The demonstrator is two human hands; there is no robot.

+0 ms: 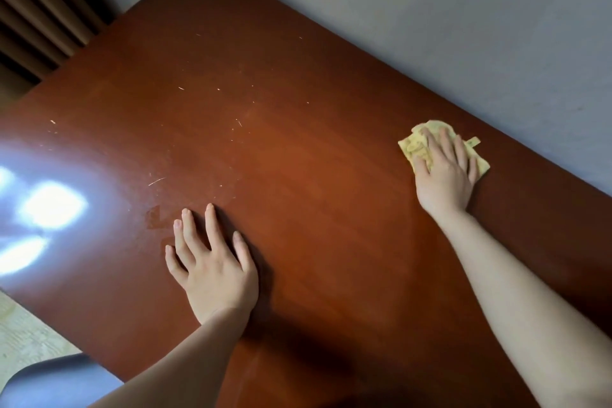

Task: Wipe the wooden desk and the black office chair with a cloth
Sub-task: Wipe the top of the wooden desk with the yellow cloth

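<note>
- The person is leaning over the table (298, 149), a reddish-brown wooden top running from the near left to the far right, with its far edge against a grey wall (430, 10).
- The right hand (445, 172) is reaching out to the far right part of the table, lying palm down on a yellow cloth (418, 148).
- Its fingers (433, 146) are lying flat and spread over the cloth, pressing it to the wood rather than gripping it; the cloth is bunched under the palm and showing at the left, the far side and the right of the hand.
- The cloth is sitting close to the table's far edge, just short of the wall.
- The left hand (215, 265) is resting palm down on bare wood nearer the middle of the table, well apart from the cloth, with its fingers (212, 225) released, splayed and holding nothing.
- Small pale scratches or specks are showing on the wood beyond the left hand, and a dull smudge is lying just left of its fingertips.
- A bright glare (49, 205) is shining off the left part of the table.
- A brown curtain (43, 10) is hanging at the far left.
- A pale floor (29, 338) is showing at the near left, with a blurred grey-blue shape (56, 381) just beside the table's near edge; I cannot tell what that is.
</note>
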